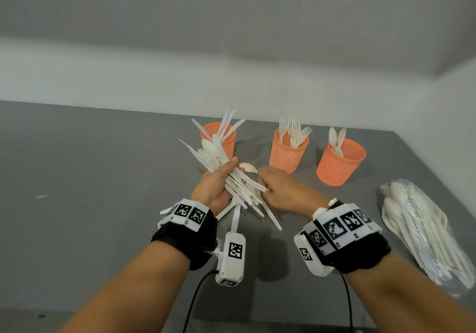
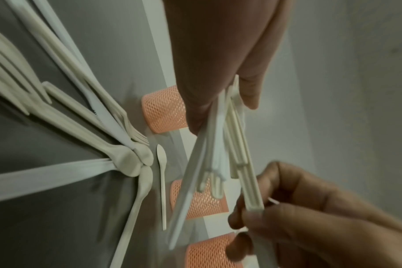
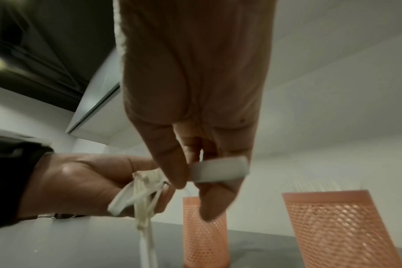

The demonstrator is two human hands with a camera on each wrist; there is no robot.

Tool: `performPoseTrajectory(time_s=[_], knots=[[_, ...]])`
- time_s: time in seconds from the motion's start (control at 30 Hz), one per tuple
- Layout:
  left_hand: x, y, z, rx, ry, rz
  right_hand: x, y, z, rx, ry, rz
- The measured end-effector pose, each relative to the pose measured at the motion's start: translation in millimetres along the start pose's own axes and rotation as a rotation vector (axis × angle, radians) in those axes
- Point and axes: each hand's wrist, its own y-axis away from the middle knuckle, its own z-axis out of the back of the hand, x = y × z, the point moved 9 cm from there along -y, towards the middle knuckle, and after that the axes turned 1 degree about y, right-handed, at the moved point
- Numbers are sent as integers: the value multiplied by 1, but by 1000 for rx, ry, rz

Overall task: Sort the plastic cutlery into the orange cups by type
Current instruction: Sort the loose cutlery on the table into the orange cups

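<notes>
The grey table (image 1: 90, 178) spreads under both hands, and a clear bag of cutlery (image 1: 422, 232) lies on it well to the right of the right hand (image 1: 283, 191). Beyond the hands stand three orange cups: the knife cup (image 1: 226, 142) just past the left hand (image 1: 216, 186), the fork cup (image 1: 288, 153) past the right hand, and the spoon cup (image 1: 340, 162) farther right.

The left hand is clenched round a fanned bundle of mixed cutlery (image 1: 219, 157), handles jutting toward the wrists. The right hand pinches one handle end (image 3: 218, 172) at the bundle's near side; which type it is I cannot tell, since its head is buried in the fan.

The risk, I judge, is in drawing that piece out. Tines and serrations may snag neighbours, so a pull could drag several pieces loose onto the table or into the wrong cup. A loose spoon (image 1: 248, 167) lies on the table between the hands.
</notes>
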Motion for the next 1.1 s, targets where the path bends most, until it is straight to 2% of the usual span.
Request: performPoseTrajectory(time_s=[0.13, 0.27, 0.33, 0.47, 0.6, 0.77, 0.93, 1.0, 1.1], knots=[[-10, -2, 10, -59, 19, -32, -16, 4, 9, -52, -194, -67], [-17, -2, 27, -178, 46, -31, -26, 6, 2, -8, -293, -81], [-21, -2, 30, -188, 31, -37, -33, 5, 4, -43, -438, -123], [-13, 7, 1, 4, -162, -12, -28, -10, 16, -216, -651, -126], [2, 25, -34, 225, -247, 20, -12, -28, 17, -262, -796, -106], [10, 29, -30, 241, -316, 69, -23, -29, 29, -404, -933, -176], [9, 31, -21, 117, -498, 39, -41, -25, 71, -709, -1204, -211], [2, 29, -16, 20, -618, -33, -32, -24, 81, -684, -1115, -162], [-9, 30, -12, -110, -765, -158, -1, -25, 68, -488, -923, -86]])
